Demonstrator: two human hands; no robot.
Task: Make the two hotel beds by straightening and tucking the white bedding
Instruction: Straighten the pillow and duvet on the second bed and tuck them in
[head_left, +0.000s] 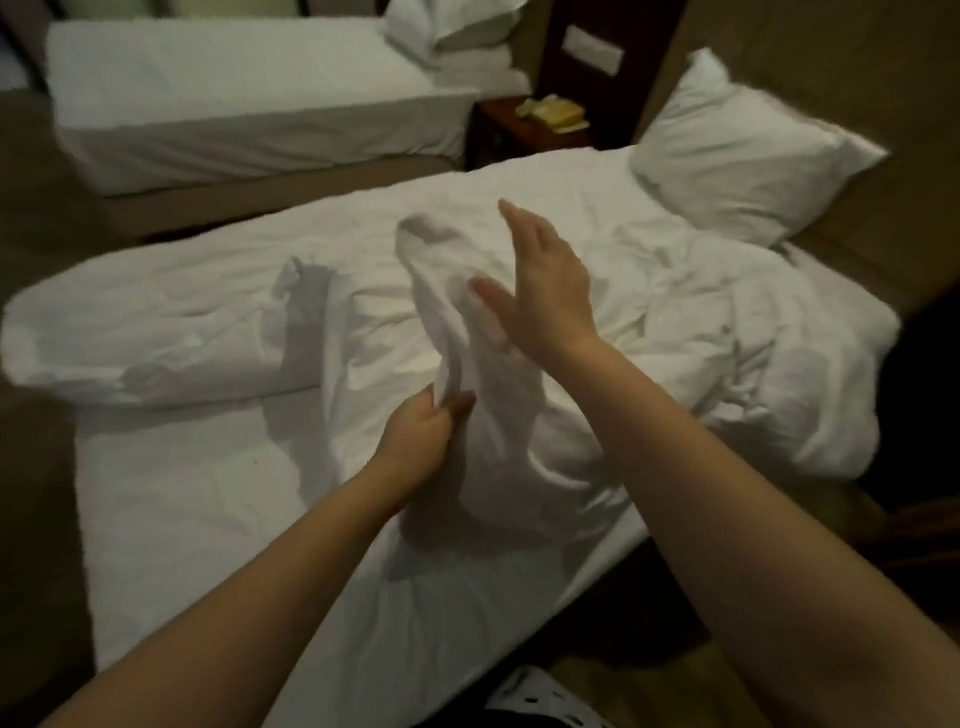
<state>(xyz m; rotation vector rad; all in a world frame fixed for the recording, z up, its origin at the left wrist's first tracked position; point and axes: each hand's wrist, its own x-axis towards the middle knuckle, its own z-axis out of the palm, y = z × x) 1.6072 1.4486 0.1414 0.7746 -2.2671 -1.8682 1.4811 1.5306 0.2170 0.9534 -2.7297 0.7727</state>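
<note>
Bedding of rumpled white cotton (727, 343) lies heaped across the centre and right of the frame, on the near bed's white fitted sheet (182, 493). At centre, the left hand (423, 434) grips a bunched ridge (441, 301) of that bedding. The ridge's long axis runs from the fist toward the upper middle. The right hand (545, 291), fingers straight and holding nothing, stands just right of the ridge's upper part. It is nearer the free end, so likely best placed to take it.
</note>
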